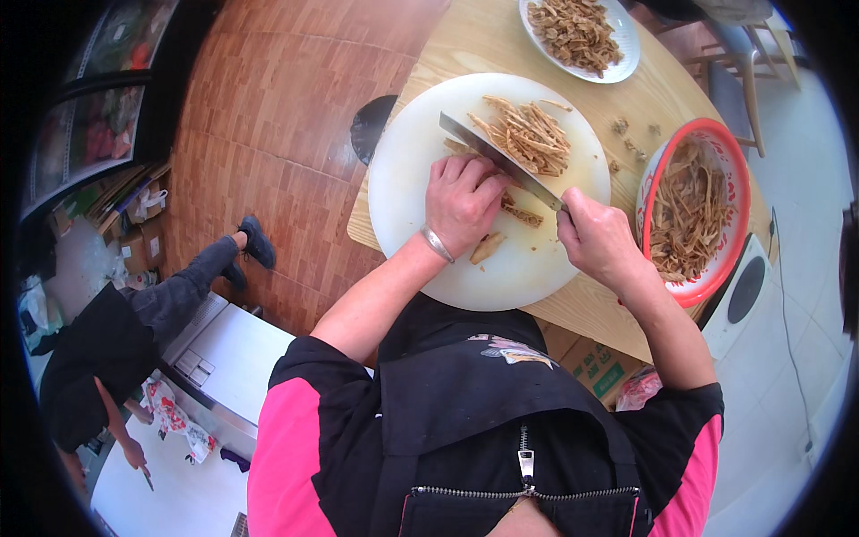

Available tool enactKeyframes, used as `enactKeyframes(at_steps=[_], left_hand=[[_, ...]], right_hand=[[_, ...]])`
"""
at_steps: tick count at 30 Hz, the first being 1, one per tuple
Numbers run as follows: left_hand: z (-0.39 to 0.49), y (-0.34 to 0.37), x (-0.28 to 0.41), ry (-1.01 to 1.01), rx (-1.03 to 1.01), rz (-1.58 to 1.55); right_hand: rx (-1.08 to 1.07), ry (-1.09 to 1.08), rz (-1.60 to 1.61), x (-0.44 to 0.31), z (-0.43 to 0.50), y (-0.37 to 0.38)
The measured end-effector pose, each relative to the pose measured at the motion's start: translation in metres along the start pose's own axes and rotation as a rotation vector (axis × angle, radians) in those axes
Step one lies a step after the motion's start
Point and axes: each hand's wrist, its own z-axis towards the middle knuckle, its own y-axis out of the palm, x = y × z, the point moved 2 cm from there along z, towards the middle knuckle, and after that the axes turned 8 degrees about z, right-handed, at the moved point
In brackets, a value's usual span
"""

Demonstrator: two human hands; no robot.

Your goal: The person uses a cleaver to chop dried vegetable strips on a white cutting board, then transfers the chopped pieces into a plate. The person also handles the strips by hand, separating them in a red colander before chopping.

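Observation:
A round white cutting board (416, 221) lies on the wooden table in front of me. My right hand (599, 235) grips the handle end of a wide-bladed kitchen knife (507, 163), its blade slanting across the board up to the left. Against the near side of the blade, my left hand (464, 198) presses down on brown dried strips (522, 213), which its fingers partly cover. Beyond the blade is a pile of similar strips (530, 137). One loose flat piece (488, 248) rests on the board beside my left wrist.
An enamel basin with a red rim (740, 201) holds more strips at the right. A white plate (629, 47) of cut pieces stands at the table's far side. Crumbs (620, 125) lie between them. At the left, another person (107, 362) is beside a white counter (235, 349). Chairs (745, 74) stand behind the table.

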Motion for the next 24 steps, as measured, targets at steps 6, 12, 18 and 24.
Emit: enactKeyframes(at_steps=[6, 12, 18, 24], left_hand=[[-0.002, 0.002, 0.0, -0.032, -0.001, 0.006], [-0.005, 0.003, 0.002, -0.048, 0.018, 0.018], [-0.002, 0.003, 0.003, -0.052, 0.022, 0.025], [-0.003, 0.005, 0.001, -0.029, 0.016, 0.035]], right_hand=[[-0.079, -0.014, -0.105, 0.0, 0.005, -0.006], [-0.155, -0.019, -0.153, 0.001, 0.013, -0.009], [-0.094, -0.01, -0.111, 0.003, 0.031, 0.004], [-0.106, 0.056, -0.107, 0.002, 0.018, 0.01]])
